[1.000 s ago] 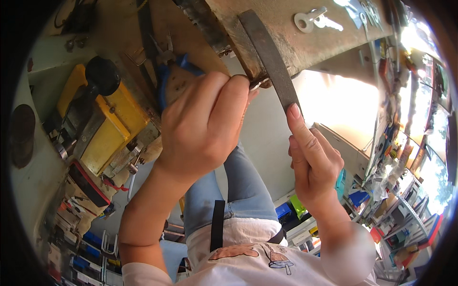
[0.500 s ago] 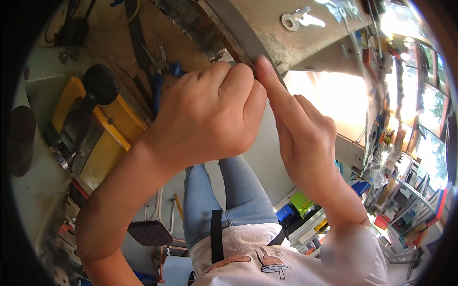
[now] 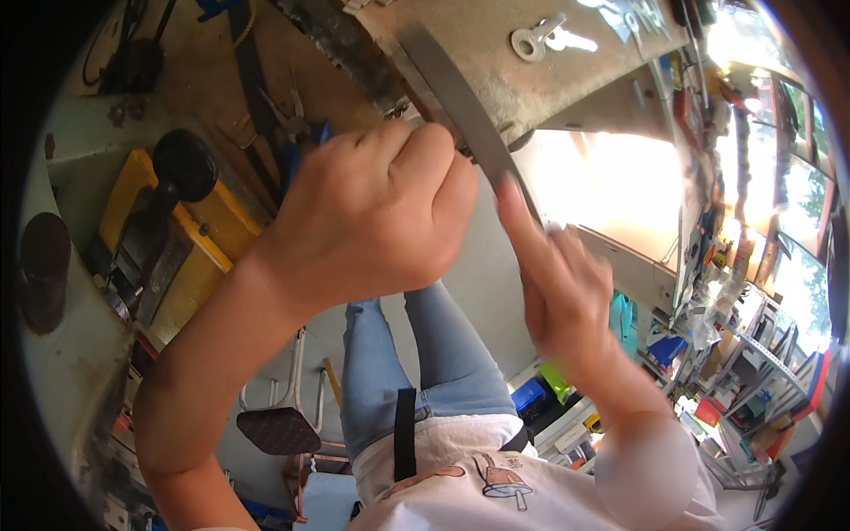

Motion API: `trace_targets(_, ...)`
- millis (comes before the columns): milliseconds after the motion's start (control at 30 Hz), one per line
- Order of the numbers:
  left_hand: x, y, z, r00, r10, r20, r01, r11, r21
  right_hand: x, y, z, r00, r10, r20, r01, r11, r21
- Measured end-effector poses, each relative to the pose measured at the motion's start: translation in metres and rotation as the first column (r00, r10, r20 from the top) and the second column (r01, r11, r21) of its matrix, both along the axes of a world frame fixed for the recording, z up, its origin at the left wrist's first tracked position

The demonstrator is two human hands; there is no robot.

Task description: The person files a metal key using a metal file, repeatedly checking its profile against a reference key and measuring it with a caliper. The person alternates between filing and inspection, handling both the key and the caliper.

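My right hand [image 3: 567,296] is closed round the near end of a flat grey metal file [image 3: 465,102], its index finger stretched along the blade. The far part of the file lies over the front edge of the workbench [image 3: 496,53]. Just left of the blade, my left hand [image 3: 376,217] is curled into a fist against that edge. Whatever sits in its fingers is hidden by the back of the hand. Two loose keys [image 3: 529,44] rest on the bench beyond the file. Blue-handled pliers [image 3: 297,126] lie behind my left hand.
A yellow machine [image 3: 217,199] with a black round knob [image 3: 184,165] stands at the left. Below hangs a dark-seated stool [image 3: 279,431] near my legs. Crowded shelves [image 3: 766,354] line the right side, beside a brightly lit surface [image 3: 611,181].
My right hand has drawn the file back toward me and to the right, uncovering more of its blade. The left fist has shifted slightly left and stays curled.
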State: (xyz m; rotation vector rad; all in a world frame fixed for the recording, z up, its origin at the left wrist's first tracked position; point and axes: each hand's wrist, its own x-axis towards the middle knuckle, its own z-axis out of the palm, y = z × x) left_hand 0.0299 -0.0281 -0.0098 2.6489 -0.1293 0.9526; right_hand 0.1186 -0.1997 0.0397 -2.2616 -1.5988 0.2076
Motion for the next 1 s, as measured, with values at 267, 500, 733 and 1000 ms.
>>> trace_targets(267,-0.001,0.004,0.0,1.0,-0.02,0.018,0.02,1.0,-0.001,-0.003,0.01,-0.001,0.999,-0.033,-0.015,0.033,0.999,0.007)
trace_targets(500,-0.001,0.006,0.001,0.999,-0.045,0.017,0.045,0.999,0.014,0.002,0.033,0.0,1.0,0.004,-0.023,-0.003,0.999,0.05)
trace_targets(733,0.001,0.008,0.003,0.998,-0.065,0.02,0.065,0.998,0.013,-0.008,-0.004,0.005,0.986,-0.096,-0.134,0.099,0.995,0.015)
trace_targets(1000,-0.003,0.009,0.005,0.997,-0.063,-0.035,0.063,0.998,0.004,-0.009,-0.019,0.001,0.988,-0.105,-0.111,0.107,0.994,0.013)
